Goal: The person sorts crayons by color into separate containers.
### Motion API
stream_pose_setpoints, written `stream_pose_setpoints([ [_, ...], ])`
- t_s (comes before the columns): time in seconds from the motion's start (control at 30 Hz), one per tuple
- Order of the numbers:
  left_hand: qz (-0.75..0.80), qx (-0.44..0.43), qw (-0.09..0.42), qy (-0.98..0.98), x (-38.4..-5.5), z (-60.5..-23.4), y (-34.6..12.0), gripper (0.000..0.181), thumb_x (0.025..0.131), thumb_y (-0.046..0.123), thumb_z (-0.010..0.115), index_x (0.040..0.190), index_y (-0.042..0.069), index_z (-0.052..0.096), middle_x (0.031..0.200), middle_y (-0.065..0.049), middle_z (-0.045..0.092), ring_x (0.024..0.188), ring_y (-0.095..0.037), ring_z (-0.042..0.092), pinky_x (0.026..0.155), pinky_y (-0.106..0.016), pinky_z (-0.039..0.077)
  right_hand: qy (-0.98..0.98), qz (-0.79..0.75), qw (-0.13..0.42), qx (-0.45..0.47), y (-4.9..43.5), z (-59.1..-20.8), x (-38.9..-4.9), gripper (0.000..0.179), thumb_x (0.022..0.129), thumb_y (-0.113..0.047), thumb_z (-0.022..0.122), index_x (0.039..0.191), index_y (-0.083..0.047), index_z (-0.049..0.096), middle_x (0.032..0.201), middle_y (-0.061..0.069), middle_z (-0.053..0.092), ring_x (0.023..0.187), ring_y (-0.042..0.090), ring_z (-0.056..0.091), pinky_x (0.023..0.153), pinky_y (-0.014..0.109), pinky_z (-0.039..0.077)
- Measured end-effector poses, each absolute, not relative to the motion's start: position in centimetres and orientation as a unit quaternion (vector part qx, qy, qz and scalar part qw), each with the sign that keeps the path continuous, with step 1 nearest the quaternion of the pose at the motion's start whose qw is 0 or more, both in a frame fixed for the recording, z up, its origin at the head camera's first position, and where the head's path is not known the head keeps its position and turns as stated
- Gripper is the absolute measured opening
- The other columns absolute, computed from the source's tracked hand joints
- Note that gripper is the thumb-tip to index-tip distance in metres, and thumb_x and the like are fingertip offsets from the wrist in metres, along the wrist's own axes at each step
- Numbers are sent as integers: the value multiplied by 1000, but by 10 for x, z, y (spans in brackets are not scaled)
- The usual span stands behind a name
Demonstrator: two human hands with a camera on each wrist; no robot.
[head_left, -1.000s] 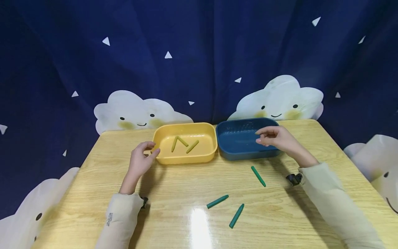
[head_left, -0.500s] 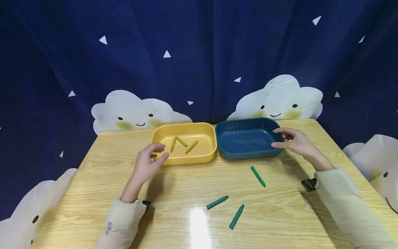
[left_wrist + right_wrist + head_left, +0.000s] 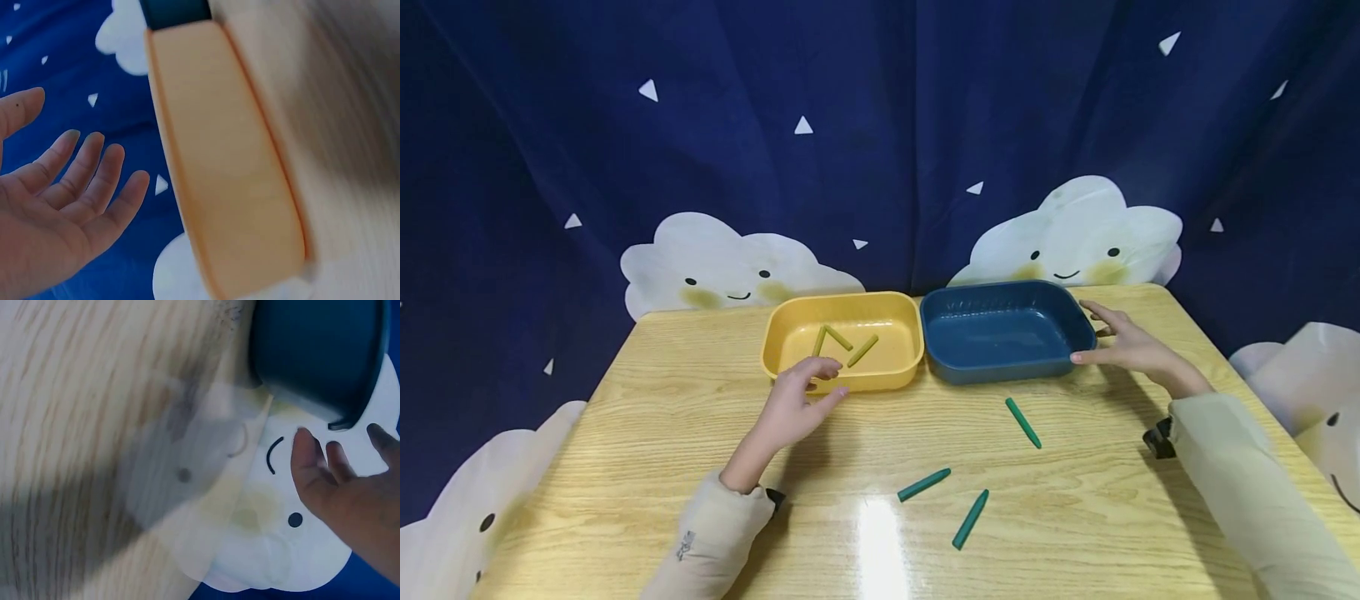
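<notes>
My left hand (image 3: 795, 406) hovers in front of the yellow tray (image 3: 883, 379), its fingers spread and relaxed with nothing between them. Inside that tray lie several crayon pieces, among them a yellow crayon (image 3: 862, 351); the hand partly hides one. Beside the right end of the blue tray (image 3: 1000, 337) is my right hand (image 3: 1138, 346), holding nothing. The right wrist view shows its loosely bent fingers apart from the blue tray's wall (image 3: 319, 356). On the table in front lie a green crayon (image 3: 1023, 423) and two darker green crayons, one of them the nearest crayon (image 3: 971, 519).
The two trays stand side by side at the back of the wooden table (image 3: 655, 400). Behind them hangs a dark blue curtain (image 3: 865, 100) with printed clouds. A bright light reflection falls on the table's front middle.
My left hand has moved right along the yellow tray's front. The right hand has gone from above the blue tray to beyond its right end, with its fingers spreading apart.
</notes>
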State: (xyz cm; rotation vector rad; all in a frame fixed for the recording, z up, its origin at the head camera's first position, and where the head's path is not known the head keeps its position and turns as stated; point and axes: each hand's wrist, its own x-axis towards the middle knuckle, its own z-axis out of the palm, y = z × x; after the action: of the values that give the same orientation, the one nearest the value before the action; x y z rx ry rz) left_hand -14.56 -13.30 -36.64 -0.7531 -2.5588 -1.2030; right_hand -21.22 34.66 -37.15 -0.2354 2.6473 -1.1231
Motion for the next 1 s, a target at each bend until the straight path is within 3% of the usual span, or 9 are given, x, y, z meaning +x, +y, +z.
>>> stream_pose_setpoints([
  [0.23, -393, -313, 19, -864, -142, -370, -113, 39, 82, 17, 67, 116, 0, 56, 101, -11, 61, 93, -26, 58, 73, -45, 49, 904, -389, 150, -96, 347, -379, -215, 97, 81, -29, 69, 147, -7, 2, 145, 31, 2, 126, 55, 11, 94, 66, 23],
  [0.63, -357, -369, -102, -852, -141, -377, -90, 45, 84, 21, 65, 121, -1, 53, 106, -16, 60, 91, -26, 58, 75, -39, 50, 916, -367, 145, -69, 339, -378, -215, 101, 80, -35, 69, 145, 0, 0, 140, 37, 7, 123, 53, 20, 94, 61, 29],
  [0.8, -305, -402, -145, -851, -137, -382, -77, 43, 82, 23, 68, 115, -1, 56, 94, -10, 62, 79, -16, 58, 70, -25, 48, 919, -363, 140, -68, 335, -378, -213, 103, 79, -36, 70, 144, 3, 0, 139, 38, 8, 122, 53, 21, 94, 61, 28],
  [1.0, -261, -417, -221, -842, -129, -388, -62, 34, 75, 23, 75, 100, 4, 61, 65, 6, 61, 54, 0, 50, 55, -13, 42, 917, -369, 141, -60, 332, -379, -211, 104, 79, -37, 70, 144, 3, -2, 140, 38, 5, 124, 52, 19, 96, 60, 28],
])
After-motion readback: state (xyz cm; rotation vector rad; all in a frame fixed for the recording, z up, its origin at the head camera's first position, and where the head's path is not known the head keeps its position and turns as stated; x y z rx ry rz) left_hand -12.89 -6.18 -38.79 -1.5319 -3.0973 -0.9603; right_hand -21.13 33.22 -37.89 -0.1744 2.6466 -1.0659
